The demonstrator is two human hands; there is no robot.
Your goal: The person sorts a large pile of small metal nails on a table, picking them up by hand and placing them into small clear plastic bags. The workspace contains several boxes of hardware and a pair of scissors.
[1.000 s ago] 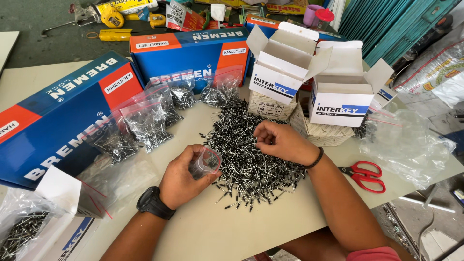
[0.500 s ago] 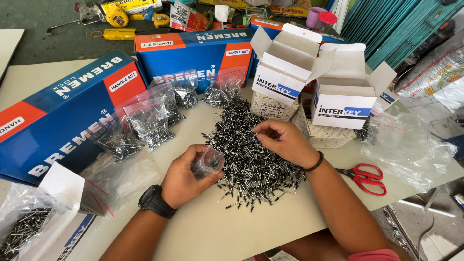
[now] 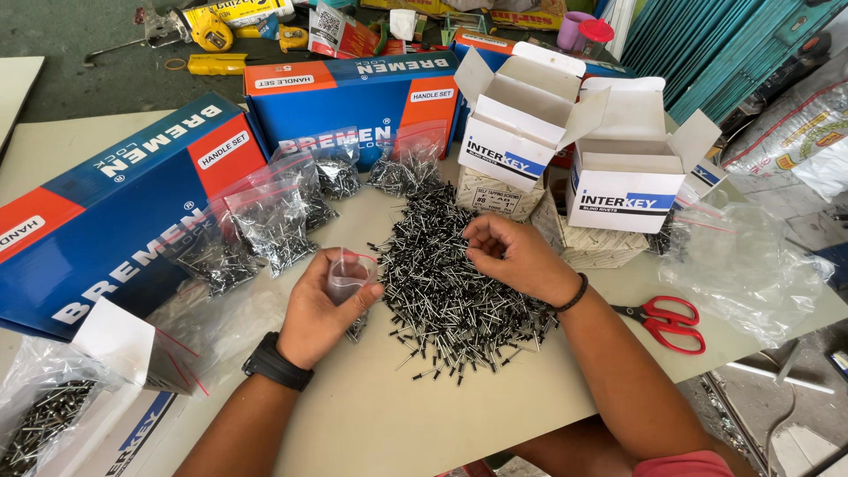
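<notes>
A big heap of black-and-silver blind rivets (image 3: 446, 283) lies in the middle of the pale table (image 3: 424, 415). My left hand (image 3: 320, 311) holds a small clear zip bag (image 3: 347, 276) upright at the heap's left edge; a few rivets sit in it. My right hand (image 3: 512, 256) rests on top of the heap, its fingertips pinched on several rivets. A watch is on my left wrist and a dark band on my right.
Filled rivet bags (image 3: 269, 221) lean against two long blue-and-orange boxes (image 3: 115, 208) at left and back. Two open white cartons (image 3: 517, 119) stand behind the heap. Red scissors (image 3: 664, 320) and loose clear bags (image 3: 742, 265) lie at right.
My left hand has turned the small bag upright and shifted it left, away from the heap. My right hand stays on the heap, fingers pinching rivets.
</notes>
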